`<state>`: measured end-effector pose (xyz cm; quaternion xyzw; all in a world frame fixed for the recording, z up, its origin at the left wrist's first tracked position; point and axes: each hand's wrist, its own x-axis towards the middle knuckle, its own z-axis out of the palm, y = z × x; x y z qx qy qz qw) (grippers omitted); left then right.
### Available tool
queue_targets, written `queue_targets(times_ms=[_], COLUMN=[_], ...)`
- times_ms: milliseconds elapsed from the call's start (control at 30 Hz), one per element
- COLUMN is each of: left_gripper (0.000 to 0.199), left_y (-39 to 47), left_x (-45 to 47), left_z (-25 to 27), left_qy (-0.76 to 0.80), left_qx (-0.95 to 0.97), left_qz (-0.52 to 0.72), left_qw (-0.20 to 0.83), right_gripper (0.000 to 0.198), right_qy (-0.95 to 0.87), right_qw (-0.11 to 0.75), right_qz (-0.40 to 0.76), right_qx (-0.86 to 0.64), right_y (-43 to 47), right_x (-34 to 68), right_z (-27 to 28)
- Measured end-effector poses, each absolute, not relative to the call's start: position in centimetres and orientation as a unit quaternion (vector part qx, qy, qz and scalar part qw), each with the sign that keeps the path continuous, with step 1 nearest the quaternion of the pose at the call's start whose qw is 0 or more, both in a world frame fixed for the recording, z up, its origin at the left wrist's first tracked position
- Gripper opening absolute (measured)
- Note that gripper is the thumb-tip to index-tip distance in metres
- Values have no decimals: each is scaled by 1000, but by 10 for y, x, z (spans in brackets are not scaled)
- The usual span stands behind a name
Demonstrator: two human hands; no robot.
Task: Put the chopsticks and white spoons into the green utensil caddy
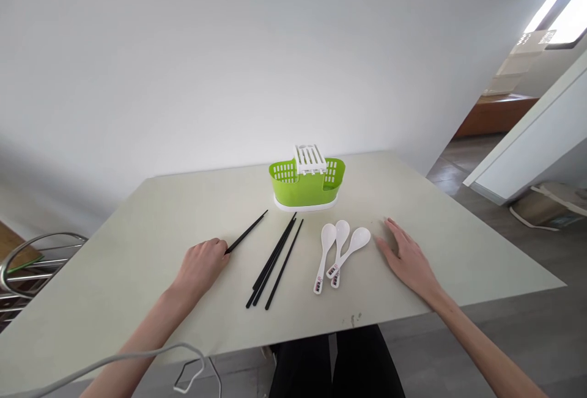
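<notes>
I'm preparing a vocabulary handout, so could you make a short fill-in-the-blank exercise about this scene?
1. The left hand grips something thin, coloured ____.
2. The white spoons on the table number ____.
3. The main colour of the basket is ____.
4. The hand nearest the spoons is the ____ one.

Missing words: black; three; green; right.

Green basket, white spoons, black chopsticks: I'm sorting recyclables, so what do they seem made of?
Green basket: probably plastic, smooth, with regular slots through thin walls.
White spoons: smooth, evenly white, seemingly glossy; ceramic or melamine, I can't tell which.
Black chopsticks: uniformly dark, apparently matte; perhaps plastic or coated wood.
</notes>
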<state>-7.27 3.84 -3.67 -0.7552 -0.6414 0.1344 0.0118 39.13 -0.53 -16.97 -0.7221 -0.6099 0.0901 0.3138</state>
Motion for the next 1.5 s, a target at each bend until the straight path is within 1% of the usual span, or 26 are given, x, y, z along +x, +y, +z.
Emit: queue_targets(times_ms=[167,300,567,667,767,833,900,1000,1067,1133,1167,1233,1300,1400,1500], left_gripper=[33,34,23,19,20,22,24,26,39,50,50,44,35,25,22], left_y=[39,42,50,54,57,56,53,46,43,41,41,43,46,50,51], left_x=[-73,-84,-113,-117,-121,-123,-122,-104,-78,-45,-29,0,20,34,39], left_z=[-31,-32,-39,-37,-30,-24,-15,-1,6,9,8,5,0,-7,-13], left_qy=[-646,-652,-684,-697,-698,-704,-711,-693,-664,-610,-577,-523,-498,-491,-484], left_qx=[-742,-737,-720,-708,-703,-702,-703,-691,-652,-591,-565,-524,-486,-441,-427], left_qz=[175,171,102,103,124,100,15,-167,-278,-376,-411,-452,-472,-491,-501], left_qw=[36,55,52,48,50,40,2,-118,-238,-372,-424,-498,-542,-569,-577], right_gripper=[65,64,63,63,62,60,54,42,35,34,36,43,45,44,42], right_qy=[-618,-624,-626,-624,-619,-612,-603,-596,-608,-651,-667,-670,-651,-616,-589], right_qw=[306,315,327,326,335,361,401,469,486,442,419,401,403,428,457], right_qz=[82,69,69,78,95,99,97,117,204,343,397,480,533,563,567], right_qx=[-720,-712,-705,-706,-704,-697,-683,-641,-594,-513,-471,-399,-361,-347,-352], right_y=[-4,-3,-4,-5,-5,-7,-10,-15,-17,-18,-17,-14,-10,-5,-1], right_x=[391,392,393,393,394,393,387,361,331,297,280,253,235,225,226], right_z=[-174,-179,-179,-176,-173,-167,-154,-121,-94,-71,-62,-52,-50,-56,-63])
